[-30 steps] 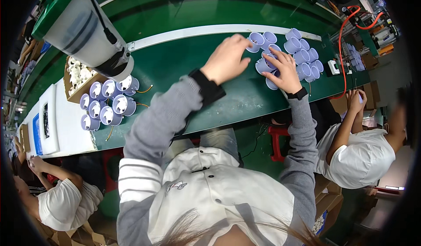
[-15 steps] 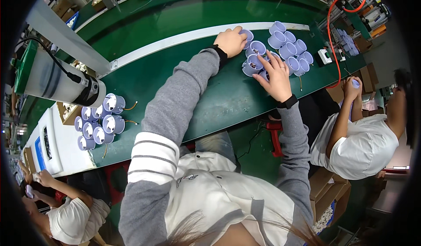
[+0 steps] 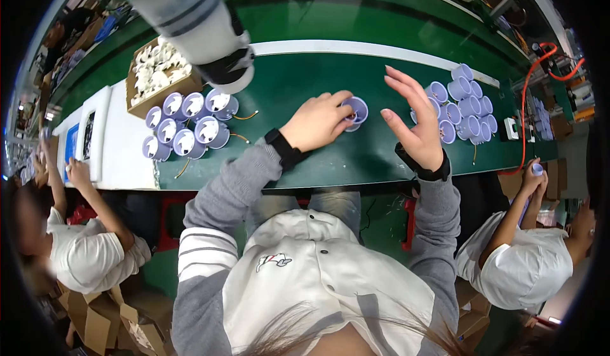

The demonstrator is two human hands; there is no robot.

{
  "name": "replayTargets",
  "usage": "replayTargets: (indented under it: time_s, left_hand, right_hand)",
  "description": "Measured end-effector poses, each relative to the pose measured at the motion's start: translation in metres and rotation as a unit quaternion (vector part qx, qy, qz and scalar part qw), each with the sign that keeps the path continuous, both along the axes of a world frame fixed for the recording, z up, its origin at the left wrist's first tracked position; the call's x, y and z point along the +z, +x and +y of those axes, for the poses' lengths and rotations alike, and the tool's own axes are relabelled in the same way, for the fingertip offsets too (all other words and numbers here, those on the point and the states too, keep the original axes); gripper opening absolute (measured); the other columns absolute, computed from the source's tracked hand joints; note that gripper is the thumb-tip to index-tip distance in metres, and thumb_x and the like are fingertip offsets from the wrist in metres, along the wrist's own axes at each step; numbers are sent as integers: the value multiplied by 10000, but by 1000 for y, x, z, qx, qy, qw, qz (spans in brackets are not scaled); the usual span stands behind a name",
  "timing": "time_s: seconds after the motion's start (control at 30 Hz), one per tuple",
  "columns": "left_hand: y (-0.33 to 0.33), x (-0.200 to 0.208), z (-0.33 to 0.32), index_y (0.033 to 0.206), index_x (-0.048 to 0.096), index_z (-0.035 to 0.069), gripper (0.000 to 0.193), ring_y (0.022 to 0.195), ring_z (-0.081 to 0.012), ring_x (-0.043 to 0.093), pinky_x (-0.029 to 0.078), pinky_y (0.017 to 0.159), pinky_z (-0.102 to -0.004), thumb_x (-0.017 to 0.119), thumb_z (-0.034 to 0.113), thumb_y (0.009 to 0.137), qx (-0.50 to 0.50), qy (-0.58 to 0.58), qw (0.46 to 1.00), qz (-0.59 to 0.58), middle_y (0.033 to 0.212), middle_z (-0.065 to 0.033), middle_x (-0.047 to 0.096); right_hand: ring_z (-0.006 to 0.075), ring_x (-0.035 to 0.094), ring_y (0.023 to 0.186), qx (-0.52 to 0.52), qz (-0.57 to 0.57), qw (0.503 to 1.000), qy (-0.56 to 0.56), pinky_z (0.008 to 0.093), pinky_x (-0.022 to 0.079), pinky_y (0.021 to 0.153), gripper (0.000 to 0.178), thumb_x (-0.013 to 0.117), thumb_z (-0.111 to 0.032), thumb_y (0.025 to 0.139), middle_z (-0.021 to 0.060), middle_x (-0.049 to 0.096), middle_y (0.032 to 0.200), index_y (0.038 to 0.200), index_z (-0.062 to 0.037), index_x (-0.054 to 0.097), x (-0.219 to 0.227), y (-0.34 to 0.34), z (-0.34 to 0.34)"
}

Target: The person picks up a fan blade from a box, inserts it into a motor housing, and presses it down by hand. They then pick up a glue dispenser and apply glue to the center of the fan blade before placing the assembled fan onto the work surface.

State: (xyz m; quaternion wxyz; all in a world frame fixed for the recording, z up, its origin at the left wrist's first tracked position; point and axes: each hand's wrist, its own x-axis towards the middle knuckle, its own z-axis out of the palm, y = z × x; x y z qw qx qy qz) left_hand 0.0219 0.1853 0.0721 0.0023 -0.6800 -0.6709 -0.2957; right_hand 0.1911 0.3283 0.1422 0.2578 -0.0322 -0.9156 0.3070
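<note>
My left hand [image 3: 318, 121] grips a small lavender plastic cup [image 3: 360, 110] by its left side, over the green table [image 3: 298, 168]. The fingers curl over the rim, and part of the cup's inside shows. To the right, my right hand [image 3: 416, 124] is raised with fingers stretched and apart, holding nothing. Just beyond it stands a cluster of lavender cups [image 3: 469, 106], a few partly hidden behind the hand. Farther left, several more lavender cups [image 3: 208, 132] contain white pieces, and thin orange-brown wires stick out from some.
A cardboard box [image 3: 159, 94] of white parts stands behind the left cups. Above it hangs a translucent cylinder [image 3: 190, 19] with a green top. A red hose [image 3: 524, 124] drops at the right, near a white socket block [image 3: 510, 128]. Co-workers sit at both sides.
My left hand has drawn a cup leftward and nearer, away from the cluster. My right hand has lifted off the cups and spread its fingers. The view has turned leftward.
</note>
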Motion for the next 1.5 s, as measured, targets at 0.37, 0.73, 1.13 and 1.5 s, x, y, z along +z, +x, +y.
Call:
replayTargets:
  time_s: [0.37,0.73,1.13,1.5]
  left_hand:
    - [17,10,-122,1270,479,65,653,1162,-358,485,412,961,-413,764,225,705,180,99,973,-108,1299,-156,476]
    - [25,-36,-123,1232,495,-16,691,1071,-339,574,476,889,-373,804,112,627,210,153,903,-342,1189,-186,566]
    - [26,-45,-124,1186,516,-11,617,998,-355,594,491,844,-384,784,62,635,210,207,899,-325,1105,-190,593]
    - [28,-49,-123,1196,515,-5,638,994,-373,588,493,843,-392,796,84,631,221,199,899,-322,1107,-205,589]
  right_hand:
    - [266,481,1211,494,117,793,-335,389,405,987,730,726,-195,779,152,482,1322,1381,-14,356,30,-193,-57]
    - [263,461,1241,370,-78,861,-340,390,387,1032,842,764,-269,738,175,398,1368,1381,39,315,23,-140,-63]
    - [359,456,1241,203,0,891,-406,447,383,1027,891,701,-410,748,270,346,1375,1387,55,289,-36,-62,-109]
    - [271,456,1227,247,66,906,-337,413,380,1019,780,663,-24,774,143,450,1315,1413,-76,219,-65,-82,-107]
